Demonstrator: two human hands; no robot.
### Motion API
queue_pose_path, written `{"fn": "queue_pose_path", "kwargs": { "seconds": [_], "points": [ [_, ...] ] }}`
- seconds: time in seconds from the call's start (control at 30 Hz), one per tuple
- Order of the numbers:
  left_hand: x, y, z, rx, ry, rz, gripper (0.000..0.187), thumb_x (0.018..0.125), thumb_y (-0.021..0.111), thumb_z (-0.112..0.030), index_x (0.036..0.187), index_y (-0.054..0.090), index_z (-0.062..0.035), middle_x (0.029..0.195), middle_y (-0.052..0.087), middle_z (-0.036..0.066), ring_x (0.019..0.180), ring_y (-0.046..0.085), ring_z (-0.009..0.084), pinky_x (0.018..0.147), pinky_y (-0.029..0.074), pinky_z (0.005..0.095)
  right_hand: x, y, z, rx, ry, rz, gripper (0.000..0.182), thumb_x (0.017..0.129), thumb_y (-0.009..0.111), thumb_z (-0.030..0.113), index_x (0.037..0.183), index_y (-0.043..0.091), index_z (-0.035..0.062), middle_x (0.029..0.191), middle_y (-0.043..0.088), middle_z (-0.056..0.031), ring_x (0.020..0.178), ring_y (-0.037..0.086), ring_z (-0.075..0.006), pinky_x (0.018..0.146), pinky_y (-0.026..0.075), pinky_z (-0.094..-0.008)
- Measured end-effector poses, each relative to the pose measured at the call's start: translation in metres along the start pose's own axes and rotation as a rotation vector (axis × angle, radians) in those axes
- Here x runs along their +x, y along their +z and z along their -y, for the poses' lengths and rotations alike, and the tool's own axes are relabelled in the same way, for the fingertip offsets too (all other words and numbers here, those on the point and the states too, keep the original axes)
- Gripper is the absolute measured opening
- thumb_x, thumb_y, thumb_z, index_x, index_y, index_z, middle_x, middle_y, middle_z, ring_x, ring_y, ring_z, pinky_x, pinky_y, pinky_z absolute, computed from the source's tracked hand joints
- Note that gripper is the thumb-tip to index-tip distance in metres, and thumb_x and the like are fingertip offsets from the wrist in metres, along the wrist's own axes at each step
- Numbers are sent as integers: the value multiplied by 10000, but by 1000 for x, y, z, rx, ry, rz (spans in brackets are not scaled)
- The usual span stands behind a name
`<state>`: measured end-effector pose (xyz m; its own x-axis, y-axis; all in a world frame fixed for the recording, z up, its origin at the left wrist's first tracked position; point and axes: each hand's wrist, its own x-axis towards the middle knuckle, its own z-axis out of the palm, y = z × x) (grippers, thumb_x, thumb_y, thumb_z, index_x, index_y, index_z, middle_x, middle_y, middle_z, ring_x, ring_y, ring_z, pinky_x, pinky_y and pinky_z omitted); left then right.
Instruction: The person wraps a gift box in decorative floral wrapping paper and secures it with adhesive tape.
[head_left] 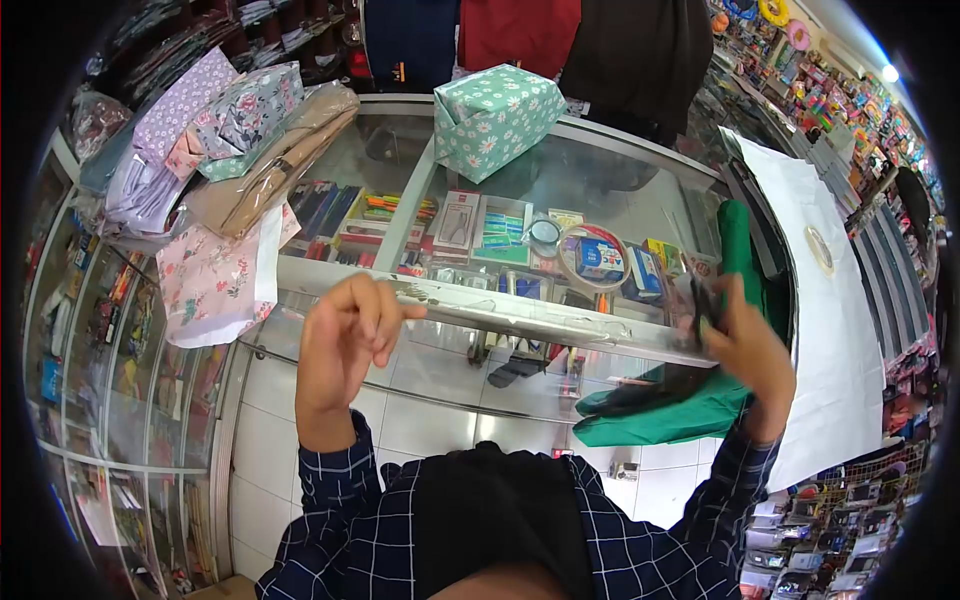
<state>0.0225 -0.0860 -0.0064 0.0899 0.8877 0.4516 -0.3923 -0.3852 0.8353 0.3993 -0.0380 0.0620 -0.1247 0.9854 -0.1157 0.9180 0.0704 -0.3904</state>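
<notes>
Over the front edge of the glass counter, my left hand (350,340) is raised with its fingers loosely curled and apart, and nothing shows in it. My right hand (750,345), a little blurred, grips the dark handles of a pair of scissors (704,300) at the counter's right end. A roll of clear tape (593,257) lies on the glass between my hands, nearer the right one. Farther back sits a wrapped box (498,120) in green paper with white daisies. Pink floral paper (222,275) hangs over the counter corner beyond my left hand.
Folded packs in floral and plastic wrapping (245,120) are piled at the back left. Green cloth (660,410) drapes below my right hand. White paper sheets (830,300) lie at the right, with another tape roll (820,250). Boxed stationery (502,230) shows through the counter glass.
</notes>
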Motion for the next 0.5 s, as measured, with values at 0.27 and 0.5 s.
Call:
{"fn": "queue_pose_path", "kwargs": {
  "seconds": [0.27,0.5],
  "points": [
    [44,8,-11,-342,-45,85,579,1006,81,-468,614,346,-133,564,354,-11,460,306,92,857,446,329,67,12,22,-376,-472,-329,450,774,697,90,1144,446,34,1081,557,-194,945,606,-300,708,509,-333],
    [41,19,-19,-120,35,26,564,1014,108,-420,586,352,-146,519,352,-13,435,325,103,852,427,348,26,102,158,1329,-565,763,400,993,430,279,1281,392,4,1215,513,-163,1115,557,-264,862,516,-386]
  ]
}}
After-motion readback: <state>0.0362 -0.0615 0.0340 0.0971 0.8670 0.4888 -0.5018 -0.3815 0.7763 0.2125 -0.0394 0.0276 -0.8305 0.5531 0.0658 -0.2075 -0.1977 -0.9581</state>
